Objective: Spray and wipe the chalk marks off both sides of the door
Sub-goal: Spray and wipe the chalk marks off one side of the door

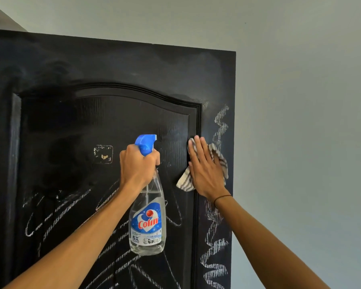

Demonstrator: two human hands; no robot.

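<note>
Pressing striped cloth [198,176] flat on black door [113,65] at center right, right hand [206,170] grip spread; left hand [137,165] grip clenched around spray bottle [147,222]; chalk marks [214,253] below.

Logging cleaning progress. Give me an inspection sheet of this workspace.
Surface: black door, upper part smeary but mostly wiped; chalk marks remain along the right edge and across the lower panel.
Job's things: spray bottle with blue trigger, liquid inside; striped cloth pressed flat to the door.
Clutter: torn sticker residue on the panel.
Hands: left hand grips the bottle neck; right hand lies flat on the cloth.
Cables: nothing seen.
Surroundings: pale wall behind the door.
</note>
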